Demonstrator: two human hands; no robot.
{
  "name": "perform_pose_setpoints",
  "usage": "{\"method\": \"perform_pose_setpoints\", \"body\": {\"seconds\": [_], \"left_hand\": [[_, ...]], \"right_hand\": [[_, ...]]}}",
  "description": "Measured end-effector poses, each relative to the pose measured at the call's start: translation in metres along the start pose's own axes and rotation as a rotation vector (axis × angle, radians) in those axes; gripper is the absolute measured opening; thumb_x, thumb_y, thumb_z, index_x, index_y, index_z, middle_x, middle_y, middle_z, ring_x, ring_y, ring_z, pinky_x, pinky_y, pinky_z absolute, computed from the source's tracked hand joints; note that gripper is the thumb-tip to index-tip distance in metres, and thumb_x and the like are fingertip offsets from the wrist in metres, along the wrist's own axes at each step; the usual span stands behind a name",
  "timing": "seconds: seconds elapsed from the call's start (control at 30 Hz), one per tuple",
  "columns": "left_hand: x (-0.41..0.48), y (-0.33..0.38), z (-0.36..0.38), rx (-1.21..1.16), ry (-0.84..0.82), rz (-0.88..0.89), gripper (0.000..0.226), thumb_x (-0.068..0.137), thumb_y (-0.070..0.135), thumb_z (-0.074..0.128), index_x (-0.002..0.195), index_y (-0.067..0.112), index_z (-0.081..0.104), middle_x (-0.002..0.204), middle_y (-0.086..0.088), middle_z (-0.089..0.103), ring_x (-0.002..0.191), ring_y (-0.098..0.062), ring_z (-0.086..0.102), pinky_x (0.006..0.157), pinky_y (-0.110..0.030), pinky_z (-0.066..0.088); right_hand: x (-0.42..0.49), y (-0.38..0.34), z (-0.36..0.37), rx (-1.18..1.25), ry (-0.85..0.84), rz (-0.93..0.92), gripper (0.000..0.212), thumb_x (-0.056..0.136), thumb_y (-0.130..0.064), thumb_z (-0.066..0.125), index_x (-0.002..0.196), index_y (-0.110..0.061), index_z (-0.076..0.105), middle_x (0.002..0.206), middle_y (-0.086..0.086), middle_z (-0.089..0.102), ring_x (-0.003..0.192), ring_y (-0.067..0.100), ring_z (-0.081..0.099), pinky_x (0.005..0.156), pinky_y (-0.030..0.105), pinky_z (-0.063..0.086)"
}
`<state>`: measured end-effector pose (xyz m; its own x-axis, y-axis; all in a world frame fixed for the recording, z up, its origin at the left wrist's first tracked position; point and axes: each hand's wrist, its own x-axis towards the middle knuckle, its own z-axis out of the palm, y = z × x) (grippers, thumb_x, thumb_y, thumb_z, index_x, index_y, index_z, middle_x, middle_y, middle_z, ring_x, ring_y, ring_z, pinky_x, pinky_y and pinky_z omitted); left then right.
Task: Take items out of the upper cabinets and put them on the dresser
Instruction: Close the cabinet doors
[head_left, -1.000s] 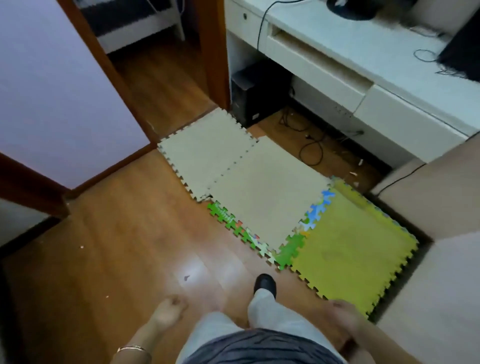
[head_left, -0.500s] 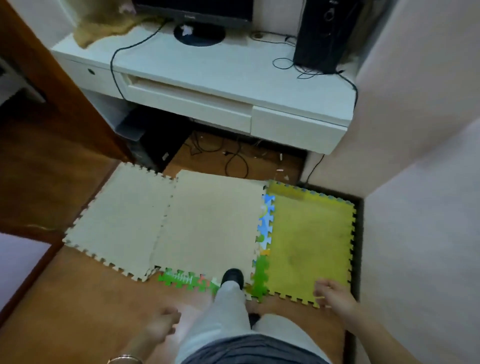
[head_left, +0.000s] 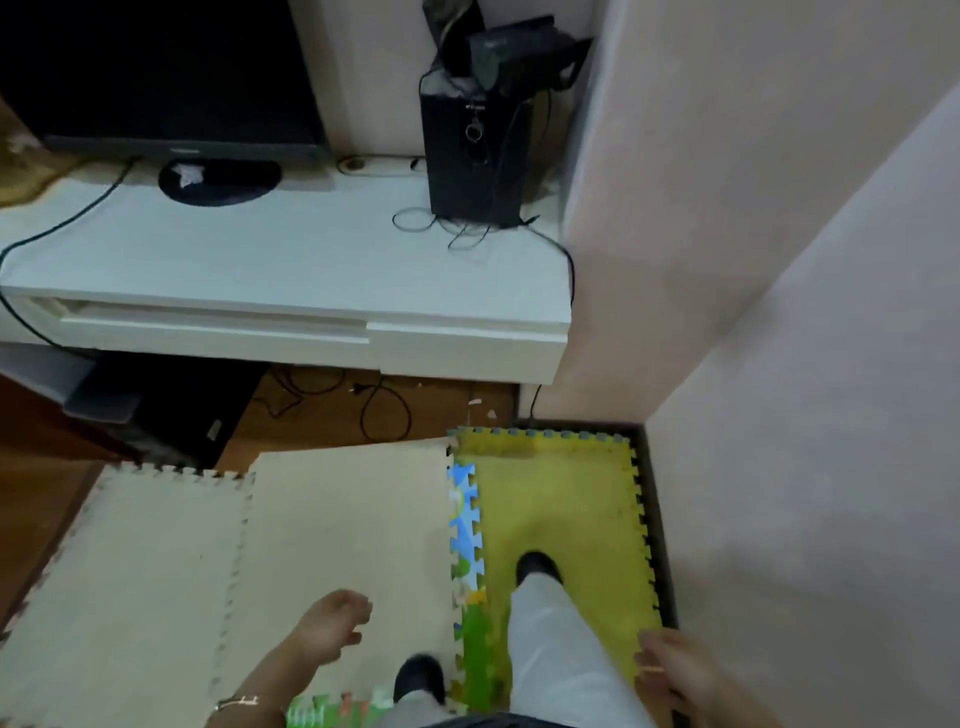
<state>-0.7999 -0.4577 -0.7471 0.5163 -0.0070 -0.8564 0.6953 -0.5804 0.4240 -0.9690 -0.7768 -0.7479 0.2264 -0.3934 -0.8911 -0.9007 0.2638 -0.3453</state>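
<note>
No upper cabinet shows in this view. A white low dresser (head_left: 291, 270) with a flat top stands ahead, against the wall. My left hand (head_left: 332, 626) hangs low over the beige foam mat, fingers loosely curled and holding nothing. My right hand (head_left: 670, 670) hangs at the lower right beside my leg, fingers loose and empty, next to the tall pale panel. My feet stand on the foam mats, the right shoe on the yellow tile.
A dark monitor (head_left: 156, 78) and a black speaker (head_left: 475, 150) with loose cables sit on the white top. A tall pale wardrobe side (head_left: 779, 364) fills the right. Beige mats (head_left: 234, 545) and a yellow mat (head_left: 561, 509) cover the floor; cables and a dark box lie under the dresser.
The view has swung right and closer to the white dresser; the doorway has left the frame. I have stepped onto the mats, and both hands stayed empty.
</note>
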Motion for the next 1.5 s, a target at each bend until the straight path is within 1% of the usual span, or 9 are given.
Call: {"method": "perform_pose_setpoints", "body": {"seconds": [0.23,0.33,0.5,0.6,0.7,0.87,1.0,1.3,1.5], "left_hand": [[-0.019,0.098,0.056,-0.126,0.001,0.018,0.032,0.06,0.038,0.051,0.085,0.019,0.057,0.089,0.001,0.061,0.076,-0.016,0.057,0.061,-0.023,0.028],[-0.027,0.153,0.06,-0.14,0.027,0.179,0.022,0.082,0.03,0.057,0.098,0.016,0.059,0.106,-0.005,0.062,0.08,-0.014,0.057,0.057,-0.021,0.033],[-0.069,0.291,0.029,-0.176,0.239,0.685,0.025,0.09,0.019,0.053,0.114,0.013,0.058,0.108,-0.005,0.062,0.104,-0.021,0.059,0.072,-0.022,0.041],[-0.144,0.384,0.01,-0.171,0.313,1.104,0.018,0.09,0.019,0.054,0.104,0.03,0.057,0.104,0.008,0.064,0.096,-0.003,0.06,0.067,-0.01,0.044],[-0.234,0.452,-0.011,-0.205,0.356,1.518,0.027,0.087,0.015,0.056,0.099,0.039,0.055,0.101,0.013,0.066,0.089,0.008,0.062,0.076,-0.004,0.048],[-0.35,0.526,-0.043,-0.248,0.535,1.954,0.029,0.088,0.015,0.057,0.108,0.035,0.05,0.108,0.015,0.061,0.108,-0.007,0.059,0.096,-0.026,0.047],[-0.405,0.577,-0.057,-0.254,0.571,2.091,0.041,0.086,0.021,0.058,0.125,0.027,0.044,0.12,0.01,0.054,0.118,-0.012,0.053,0.103,-0.031,0.043],[-0.502,0.661,-0.071,-0.37,0.339,2.202,0.067,0.084,0.03,0.061,0.142,0.027,0.027,0.146,0.004,0.036,0.129,-0.011,0.039,0.096,-0.025,0.035],[-0.524,0.678,-0.092,-0.501,0.673,2.284,0.051,0.08,0.032,0.057,0.126,0.01,0.053,0.121,-0.003,0.064,0.11,-0.017,0.061,0.096,-0.037,0.05]], "right_hand": [[0.03,-0.117,-0.085,-0.254,-0.03,-0.214,0.02,0.091,-0.011,0.048,0.071,-0.011,0.049,0.068,0.006,0.049,0.052,0.014,0.042,0.034,0.014,0.032],[0.017,-0.19,-0.111,-0.305,-0.049,-0.368,0.02,0.093,-0.007,0.044,0.074,-0.011,0.049,0.083,0.011,0.048,0.06,0.014,0.042,0.031,0.005,0.032],[-0.046,-0.331,-0.128,-0.209,-0.013,-0.863,0.009,0.092,-0.009,0.051,0.093,-0.017,0.056,0.095,0.011,0.059,0.077,0.015,0.059,0.055,0.008,0.041],[-0.125,-0.406,-0.132,-0.161,-0.035,-1.203,0.021,0.09,-0.009,0.054,0.086,-0.03,0.057,0.086,0.007,0.064,0.061,-0.007,0.063,0.06,0.002,0.042],[-0.218,-0.46,-0.142,-0.036,0.035,-1.551,0.024,0.086,-0.009,0.06,0.083,-0.033,0.059,0.076,0.002,0.065,0.074,0.008,0.063,0.077,0.017,0.046],[-0.349,-0.516,-0.167,0.234,0.317,-2.015,0.027,0.084,-0.012,0.062,0.084,-0.038,0.055,0.078,-0.012,0.061,0.075,0.003,0.058,0.074,0.013,0.046],[-0.421,-0.553,-0.189,0.399,0.486,-2.148,0.026,0.083,-0.014,0.062,0.105,-0.027,0.054,0.087,-0.014,0.057,0.085,0.008,0.057,0.083,0.024,0.046],[-0.531,-0.612,-0.181,0.001,0.579,-2.336,0.076,0.08,-0.014,0.064,0.145,-0.023,0.025,0.152,-0.005,0.032,0.139,0.01,0.031,0.115,0.031,0.029],[-0.542,-0.635,-0.152,-0.035,0.615,-2.429,0.078,0.08,-0.013,0.067,0.146,-0.02,0.026,0.149,-0.004,0.039,0.137,0.007,0.036,0.114,0.026,0.03]]}}
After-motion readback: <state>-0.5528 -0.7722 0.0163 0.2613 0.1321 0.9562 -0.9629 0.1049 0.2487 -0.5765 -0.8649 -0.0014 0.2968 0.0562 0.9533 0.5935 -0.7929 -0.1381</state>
